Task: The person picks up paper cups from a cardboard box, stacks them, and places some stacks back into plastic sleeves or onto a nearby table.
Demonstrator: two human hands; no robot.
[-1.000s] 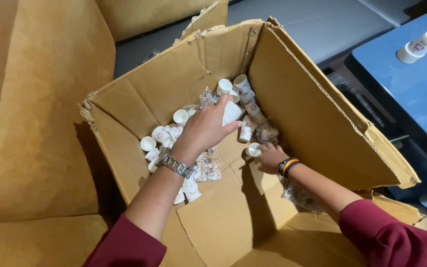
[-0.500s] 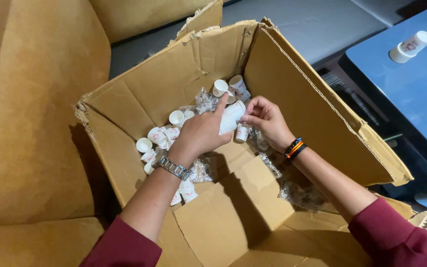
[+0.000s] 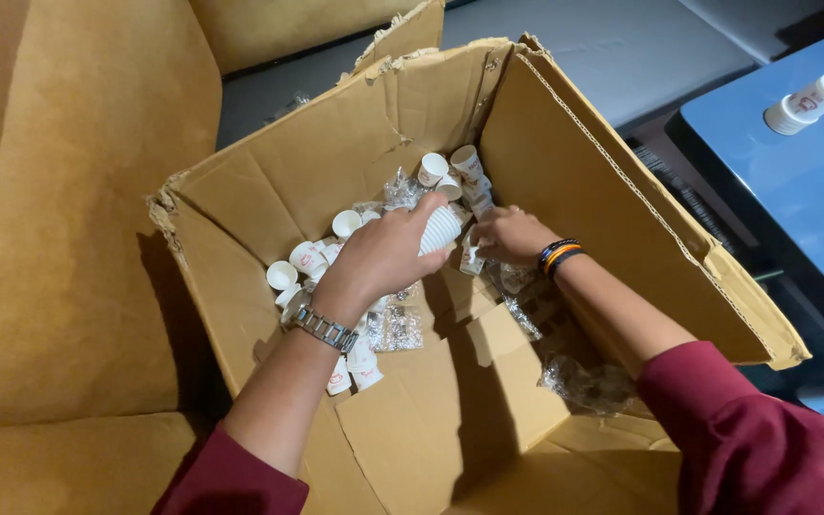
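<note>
- Left hand [image 3: 383, 256] deep in the cardboard box [image 3: 336, 162], grip clamped around a ribbed white paper cup [image 3: 441, 229] held on its side, fingers wrapped over it.
- Metal watch [image 3: 321, 327] on the left wrist, dark red sleeve [image 3: 231, 477] further back.
- Right hand [image 3: 512, 234] just beside the left, fingers curled down among the loose cups; grip state cannot be told, fingertips hidden.
- Dark and orange bands [image 3: 560, 256] on the right wrist, same dark red sleeve on that arm.
- Held cup between the two hands, above the box floor, near the far right corner.
- Loose small white paper cups [image 3: 307, 257] scattered along the far side of the box, some upright, some tipped.
- Crumpled clear plastic wrap [image 3: 393, 324] under and around the hands, more of it [image 3: 588, 381] by the near right wall.
- Box torn at its edges, flaps open, resting on a tan sofa [image 3: 59, 238].
- Blue table [image 3: 793, 191] to the right, well apart, with a short stack of paper cups [image 3: 808, 102] lying on it.
</note>
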